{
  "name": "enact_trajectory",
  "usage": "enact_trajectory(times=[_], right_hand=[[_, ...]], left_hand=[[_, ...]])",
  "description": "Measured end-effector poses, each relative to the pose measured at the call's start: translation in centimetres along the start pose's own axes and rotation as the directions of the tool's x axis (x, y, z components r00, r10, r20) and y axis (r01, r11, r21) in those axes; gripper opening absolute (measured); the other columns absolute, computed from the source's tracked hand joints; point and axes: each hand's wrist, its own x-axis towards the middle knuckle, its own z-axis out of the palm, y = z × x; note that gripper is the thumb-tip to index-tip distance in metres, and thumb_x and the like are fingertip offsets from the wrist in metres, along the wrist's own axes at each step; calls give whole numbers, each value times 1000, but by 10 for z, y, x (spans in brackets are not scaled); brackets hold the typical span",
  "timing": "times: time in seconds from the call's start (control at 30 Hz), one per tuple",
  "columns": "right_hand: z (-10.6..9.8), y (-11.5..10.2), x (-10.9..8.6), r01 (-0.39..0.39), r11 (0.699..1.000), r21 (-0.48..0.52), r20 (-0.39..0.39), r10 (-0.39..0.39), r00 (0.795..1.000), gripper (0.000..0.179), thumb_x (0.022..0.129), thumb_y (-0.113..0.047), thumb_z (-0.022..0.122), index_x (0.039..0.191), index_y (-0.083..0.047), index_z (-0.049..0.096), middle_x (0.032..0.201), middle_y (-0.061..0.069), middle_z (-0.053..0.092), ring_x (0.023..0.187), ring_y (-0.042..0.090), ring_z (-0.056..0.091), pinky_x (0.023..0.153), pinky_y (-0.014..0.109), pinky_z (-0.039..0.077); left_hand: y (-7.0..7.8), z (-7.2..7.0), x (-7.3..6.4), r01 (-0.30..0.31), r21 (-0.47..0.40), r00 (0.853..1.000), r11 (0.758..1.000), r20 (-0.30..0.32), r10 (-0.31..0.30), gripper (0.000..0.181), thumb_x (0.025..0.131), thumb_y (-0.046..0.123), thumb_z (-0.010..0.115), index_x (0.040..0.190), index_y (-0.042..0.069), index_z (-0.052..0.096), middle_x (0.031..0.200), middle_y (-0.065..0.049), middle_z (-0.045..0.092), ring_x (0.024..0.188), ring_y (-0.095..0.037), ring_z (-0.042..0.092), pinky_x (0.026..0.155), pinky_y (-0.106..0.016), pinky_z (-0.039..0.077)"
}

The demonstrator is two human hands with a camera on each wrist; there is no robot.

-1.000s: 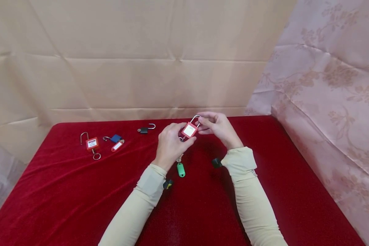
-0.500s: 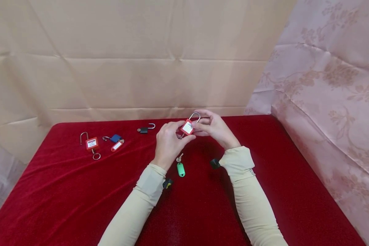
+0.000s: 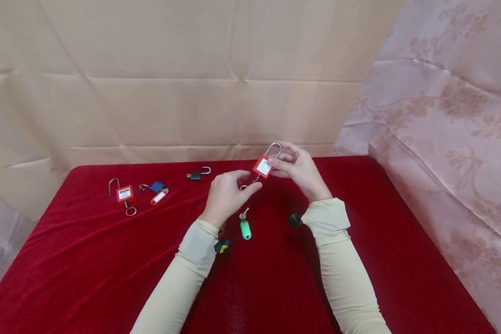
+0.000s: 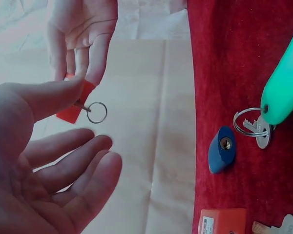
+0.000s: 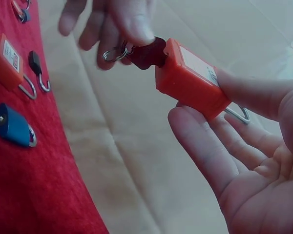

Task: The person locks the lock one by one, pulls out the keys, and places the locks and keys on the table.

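In the head view my right hand (image 3: 298, 171) holds up a red padlock (image 3: 263, 166), thumb on its white label and fingers behind. Its metal shackle points up and away. From its base sticks a key (image 5: 147, 52) with a split ring (image 4: 97, 112), seen in the wrist views. Close beside it is my left hand (image 3: 229, 195), thumb and fingers spread apart in the left wrist view; whether its thumb touches the key I cannot tell. Beneath the hands lies a green key tag (image 3: 245, 229) with a small key. A blue padlock (image 4: 222, 150) lies near it.
On the red cloth (image 3: 87, 260) at the left lie another red padlock (image 3: 125, 195) with its shackle raised, a blue padlock (image 3: 157, 187) with a red key tag (image 3: 159, 197), and a black padlock (image 3: 195, 176). A beige curtain (image 3: 192, 111) hangs behind the table.
My right hand has raised the red padlock a little, lately up and to the right. My left hand has drawn back from the padlock body, leaving the key and ring more exposed.
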Motion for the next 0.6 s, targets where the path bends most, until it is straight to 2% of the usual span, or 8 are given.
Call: enact_trajectory(times=[0.13, 0.23, 0.37, 0.5, 0.6], right_hand=[[0, 1, -1, -10, 1000, 4, 13, 10, 1000, 53, 93, -2, 72, 141, 3, 52, 108, 14, 71, 99, 24, 69, 89, 51, 54], [1, 2, -2, -24, 1000, -2, 29, 24, 999, 51, 94, -2, 71, 141, 2, 53, 109, 13, 71, 99, 24, 69, 86, 44, 57], [3, 3, -1, -18, 1000, -8, 47, 19, 999, 51, 94, -2, 70, 142, 1, 53, 112, 16, 70, 100, 24, 69, 84, 40, 58], [5, 4, -1, -8, 1000, -30, 51, 10, 999, 50, 94, -4, 71, 141, 3, 54, 114, 15, 70, 101, 23, 69, 85, 39, 58], [6, 3, 0, 0, 999, -50, 58, 3, 998, 49, 94, -5, 71, 139, 6, 55, 115, 13, 71, 101, 22, 70, 86, 37, 58]], left_hand=[[-2, -1, -1, 40, -62, 995, 997, 94, -34, 42, 88, 33, 80, 120, 6, 73, 110, -9, 75, 85, -19, 69, 79, -34, 56], [-3, 2, -1, 40, -87, 991, 995, 134, -28, 39, 89, 31, 80, 119, 7, 74, 107, -5, 75, 85, -17, 69, 79, -32, 57], [-2, 6, -1, 20, -96, 992, 995, 129, -7, 31, 91, 26, 78, 114, 6, 76, 98, -1, 75, 78, -14, 66, 74, -31, 55], [-1, 7, -1, -8, -65, 994, 998, 108, 15, 22, 92, 23, 76, 107, 8, 77, 83, 3, 72, 67, -12, 61, 69, -32, 51], [0, 7, 0, -38, -49, 996, 998, 75, 42, 14, 93, 22, 74, 101, 11, 77, 72, 6, 67, 58, -11, 55, 65, -33, 47]])
